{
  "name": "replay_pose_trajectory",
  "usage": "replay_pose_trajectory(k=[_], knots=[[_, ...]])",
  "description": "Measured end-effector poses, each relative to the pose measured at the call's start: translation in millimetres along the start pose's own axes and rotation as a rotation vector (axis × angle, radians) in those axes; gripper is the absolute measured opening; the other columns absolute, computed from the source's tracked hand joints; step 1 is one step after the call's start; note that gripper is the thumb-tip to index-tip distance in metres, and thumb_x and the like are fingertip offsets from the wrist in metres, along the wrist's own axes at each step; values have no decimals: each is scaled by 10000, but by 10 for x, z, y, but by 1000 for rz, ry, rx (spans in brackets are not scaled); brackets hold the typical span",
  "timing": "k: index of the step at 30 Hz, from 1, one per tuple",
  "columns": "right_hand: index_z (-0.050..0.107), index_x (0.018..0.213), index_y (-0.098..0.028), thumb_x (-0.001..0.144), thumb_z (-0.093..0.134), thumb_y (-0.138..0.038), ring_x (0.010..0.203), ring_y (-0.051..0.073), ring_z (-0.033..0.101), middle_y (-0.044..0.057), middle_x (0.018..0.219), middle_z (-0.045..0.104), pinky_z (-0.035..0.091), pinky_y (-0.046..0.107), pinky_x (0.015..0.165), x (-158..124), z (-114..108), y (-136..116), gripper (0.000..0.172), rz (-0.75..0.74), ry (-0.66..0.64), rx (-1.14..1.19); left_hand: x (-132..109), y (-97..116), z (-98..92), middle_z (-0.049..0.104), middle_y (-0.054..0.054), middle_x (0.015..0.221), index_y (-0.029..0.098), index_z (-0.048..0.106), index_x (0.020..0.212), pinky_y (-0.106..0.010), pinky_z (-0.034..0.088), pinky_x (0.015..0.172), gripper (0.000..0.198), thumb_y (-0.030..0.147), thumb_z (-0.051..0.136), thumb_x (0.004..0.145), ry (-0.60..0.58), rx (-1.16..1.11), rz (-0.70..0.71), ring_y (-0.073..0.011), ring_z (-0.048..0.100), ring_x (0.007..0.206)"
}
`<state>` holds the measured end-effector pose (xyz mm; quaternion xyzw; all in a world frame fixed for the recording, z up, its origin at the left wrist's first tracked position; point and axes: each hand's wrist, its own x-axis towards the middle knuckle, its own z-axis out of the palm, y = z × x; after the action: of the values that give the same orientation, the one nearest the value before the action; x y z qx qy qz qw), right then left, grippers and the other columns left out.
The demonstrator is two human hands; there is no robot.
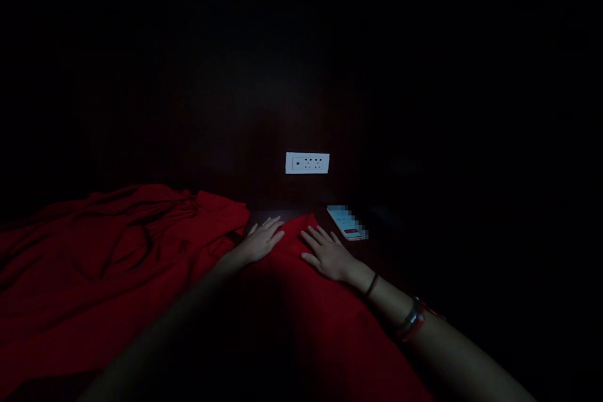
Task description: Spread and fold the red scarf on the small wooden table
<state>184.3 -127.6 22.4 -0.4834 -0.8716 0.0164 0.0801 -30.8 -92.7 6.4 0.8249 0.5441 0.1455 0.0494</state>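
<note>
Very dark frame, most of the room unreadable. Person is pressing both hands flat on a red cloth [117,251] that is lying spread and rumpled over a dark surface, bulk of it bunching to the left.

Left hand [261,240] is lying palm down at the cloth's far edge, fingers extended and together, gripping nothing; a ring [266,225] is showing on one finger.

Right hand [330,255] is resting just beside it, palm down, fingers slightly spread, also gripping nothing. Thin band [372,284] and thicker bracelet [413,320] are sitting on that wrist.

Phone [347,223] is lying just beyond the right hand, screen lit. White socket panel [307,163] is sitting on the wall behind.
</note>
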Motion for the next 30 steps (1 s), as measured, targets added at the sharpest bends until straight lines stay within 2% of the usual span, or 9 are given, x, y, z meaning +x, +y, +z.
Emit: replay_pose_trajectory(k=[4, 7, 10, 14, 18, 22, 24, 27, 30], knots=[[175, 1322, -178, 795, 119, -581, 1253, 249, 69, 82, 1386, 95, 155, 443, 976, -67, 179, 72, 665, 89, -103, 8, -34, -8, 145, 237, -33, 1356, 289, 319, 1247, -522, 134, 942, 414, 333, 280, 837, -146, 26, -42, -266, 130, 1245], [138, 1328, -151, 791, 119, -586, 1255, 241, 58, 84, 1389, 55, 139, 434, 983, -110, 120, 82, 691, 148, -171, 4, -69, 50, 111, 231, -29, 1356, 295, 325, 1245, -539, 114, 941, 406, 317, 270, 844, -163, 67, -87, -262, 137, 1244], [122, 1328, -122, 779, 137, -600, 1257, 243, 25, 91, 1387, 45, 106, 461, 981, -97, 9, 25, 728, 152, -187, -8, -111, 196, 37, 256, -50, 1346, 262, 382, 1217, -539, 113, 944, 389, 298, 273, 845, -85, 114, -89, -260, 175, 1236], [109, 1328, -97, 794, 103, -573, 1261, 205, 13, 90, 1386, 69, 78, 423, 996, -95, 28, -48, 715, 90, -40, -9, -253, 349, 109, 272, -59, 1338, 232, 366, 1233, -482, 160, 965, 407, 270, 291, 836, 102, 74, 37, -237, 205, 1231], [123, 1324, -73, 802, 91, -555, 1261, 197, 30, 99, 1385, 68, 91, 379, 1002, -192, 161, -21, 711, 119, -111, 7, -407, 284, 234, 304, -47, 1323, 244, 331, 1253, -485, 169, 962, 419, 249, 261, 840, -30, 72, 44, -227, 248, 1215], [100, 1325, -65, 796, 128, -567, 1260, 203, 13, 97, 1388, 23, 103, 370, 1001, -255, 138, 43, 730, 153, -178, 39, -411, 234, 178, 245, -25, 1352, 245, 298, 1262, -512, 189, 945, 419, 282, 234, 849, -153, 83, -56, -226, 209, 1229], [146, 1320, -69, 794, 218, -547, 1258, 217, 54, 105, 1386, 69, 129, 366, 995, -193, 44, 85, 715, 140, -188, 57, -358, 246, 108, 297, -30, 1332, 223, 359, 1228, -454, 227, 954, 403, 288, 260, 843, -112, 55, -99, -209, 260, 1209], [314, 1265, -90, 813, 305, -420, 1204, 201, 262, 116, 1320, 301, 232, 293, 954, 30, -146, 154, 560, 200, -96, 108, -259, 271, 5, 445, -83, 1219, 144, 468, 1132, -322, 303, 929, 377, 230, 249, 838, 21, 40, -184, -167, 398, 1112], [330, 1251, -66, 849, 225, -329, 1159, 186, 342, 139, 1271, 372, 270, 268, 925, 267, -243, 188, 491, 330, 6, 133, -211, 311, -18, 494, -160, 1131, 65, 464, 1121, -322, 358, 870, 414, 236, 210, 842, 130, 55, -318, -197, 454, 1049]])
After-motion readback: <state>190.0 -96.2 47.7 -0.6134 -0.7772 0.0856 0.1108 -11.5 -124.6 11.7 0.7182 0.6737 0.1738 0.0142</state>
